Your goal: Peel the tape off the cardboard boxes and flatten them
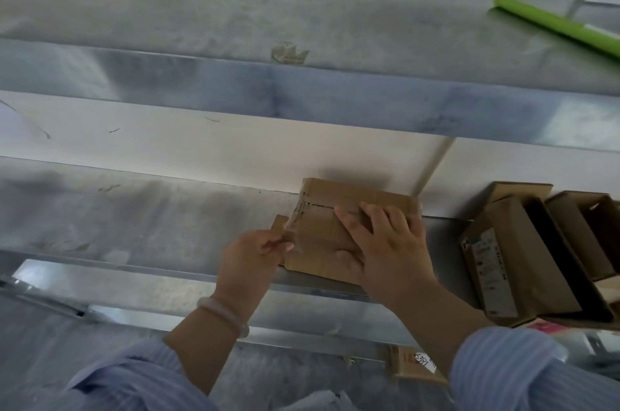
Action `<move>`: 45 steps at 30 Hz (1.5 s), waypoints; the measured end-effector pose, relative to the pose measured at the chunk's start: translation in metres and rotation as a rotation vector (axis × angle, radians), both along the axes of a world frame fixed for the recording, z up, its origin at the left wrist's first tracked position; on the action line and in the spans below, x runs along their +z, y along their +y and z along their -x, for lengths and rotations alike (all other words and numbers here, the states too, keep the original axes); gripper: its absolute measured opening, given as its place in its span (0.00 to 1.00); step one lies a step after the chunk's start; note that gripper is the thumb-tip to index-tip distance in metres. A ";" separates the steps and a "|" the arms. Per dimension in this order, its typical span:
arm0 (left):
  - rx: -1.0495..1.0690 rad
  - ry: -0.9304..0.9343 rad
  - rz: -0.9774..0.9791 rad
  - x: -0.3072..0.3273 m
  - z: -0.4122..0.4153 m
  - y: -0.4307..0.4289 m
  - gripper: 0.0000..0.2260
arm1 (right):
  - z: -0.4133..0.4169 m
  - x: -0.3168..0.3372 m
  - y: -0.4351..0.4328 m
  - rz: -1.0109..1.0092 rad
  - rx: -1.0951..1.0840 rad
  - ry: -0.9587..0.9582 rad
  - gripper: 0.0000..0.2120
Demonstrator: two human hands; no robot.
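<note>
- cardboard box [318, 242]: closed, laid on the metal shelf [167, 226], just below centre of the frame.
- tape [294, 221]: partly lifted at the box's left edge.
- left hand [251, 256]: fingers [280, 244] pinched on the tape.
- right hand [385, 242]: fingers spread wide, pressed flat on the box top.
- opened boxes [523, 259]: stood at the frame's right edge.

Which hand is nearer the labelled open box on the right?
Right. The right hand rests on the taped box, left of the labelled box; the left hand pinches tape farther left.
</note>
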State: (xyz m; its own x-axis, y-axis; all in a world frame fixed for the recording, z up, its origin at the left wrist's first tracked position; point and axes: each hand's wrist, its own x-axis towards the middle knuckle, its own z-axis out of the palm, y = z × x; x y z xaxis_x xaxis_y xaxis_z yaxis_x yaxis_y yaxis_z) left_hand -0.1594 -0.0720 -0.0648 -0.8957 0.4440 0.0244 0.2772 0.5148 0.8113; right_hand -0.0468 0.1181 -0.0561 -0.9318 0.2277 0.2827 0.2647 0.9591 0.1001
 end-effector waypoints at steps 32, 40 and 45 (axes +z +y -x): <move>-0.074 0.157 -0.047 0.018 0.042 0.004 0.13 | 0.001 0.013 -0.010 0.120 -0.087 -0.100 0.29; -0.241 0.002 -0.071 0.020 0.049 0.002 0.05 | 0.014 0.015 -0.010 0.275 0.063 -0.095 0.31; -0.119 0.062 -0.151 0.025 0.049 0.009 0.05 | 0.013 0.010 -0.012 0.251 0.060 -0.088 0.28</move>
